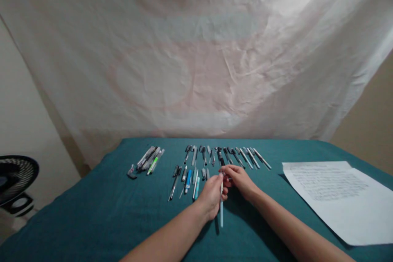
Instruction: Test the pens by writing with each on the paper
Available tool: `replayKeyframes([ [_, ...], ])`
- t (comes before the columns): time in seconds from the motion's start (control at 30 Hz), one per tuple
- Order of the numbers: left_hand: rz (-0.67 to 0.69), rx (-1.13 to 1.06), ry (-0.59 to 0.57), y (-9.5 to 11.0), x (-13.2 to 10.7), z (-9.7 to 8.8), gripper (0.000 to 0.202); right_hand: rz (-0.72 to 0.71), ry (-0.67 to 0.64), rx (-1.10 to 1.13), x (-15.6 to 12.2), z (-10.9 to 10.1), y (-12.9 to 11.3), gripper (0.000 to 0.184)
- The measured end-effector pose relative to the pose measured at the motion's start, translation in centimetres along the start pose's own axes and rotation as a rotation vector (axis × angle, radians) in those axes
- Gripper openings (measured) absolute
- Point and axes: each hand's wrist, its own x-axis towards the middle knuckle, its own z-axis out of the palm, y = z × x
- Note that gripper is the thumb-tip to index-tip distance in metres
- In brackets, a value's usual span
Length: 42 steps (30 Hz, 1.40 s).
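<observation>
While the left hand point(211, 197) pinches a pale pen point(221, 213), the right hand point(241, 179) curls at its far end, grip too blurred to tell; other pens point(188, 181) lie beyond.

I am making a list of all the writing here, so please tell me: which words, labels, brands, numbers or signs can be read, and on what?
None can be read.
White paper: lines of writing, too small and blurred.
Pale pen in hand: no text can be made out.
Pens on the cloth: any labels are too small.
Hanging sheet: faint reddish shapes, nothing legible.
</observation>
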Motion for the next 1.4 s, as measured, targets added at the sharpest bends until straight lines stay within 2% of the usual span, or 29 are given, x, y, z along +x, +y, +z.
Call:
replayKeyframes([
  [0.27,-0.034,-0.129,0.023,-2.0,0.0,0.4,0.038,0.024,-0.084,-0.092,-0.4,0.3,1.0,0.04],
  [0.57,-0.085,-0.117,0.015,-1.8,-0.7,0.4,0.041,-0.023,-0.079,-0.092,-0.2,0.4,1.1,0.042],
  [0.67,-0.065,-0.14,0.031,-1.9,-0.7,0.3,0.042,-0.013,-0.034,-0.071,0.1,0.4,1.4,0.041],
  [0.8,-0.014,-0.228,0.041,-2.3,-0.2,-0.1,0.042,-0.006,0.116,-0.032,1.5,-0.2,1.6,0.042],
  [0.97,0.042,-0.263,0.066,-3.0,0.3,-0.5,0.038,-0.047,0.095,-0.286,3.9,-0.3,1.8,0.032],
  [1.1,0.071,-0.26,0.076,-3.6,0.5,-0.7,0.032,0.01,0.051,-0.453,5.2,0.6,2.3,0.022],
  [1.4,0.078,-0.253,0.069,-3.9,0.8,-0.9,0.026,-0.056,0.058,-0.748,5.8,1.5,1.7,0.019],
])
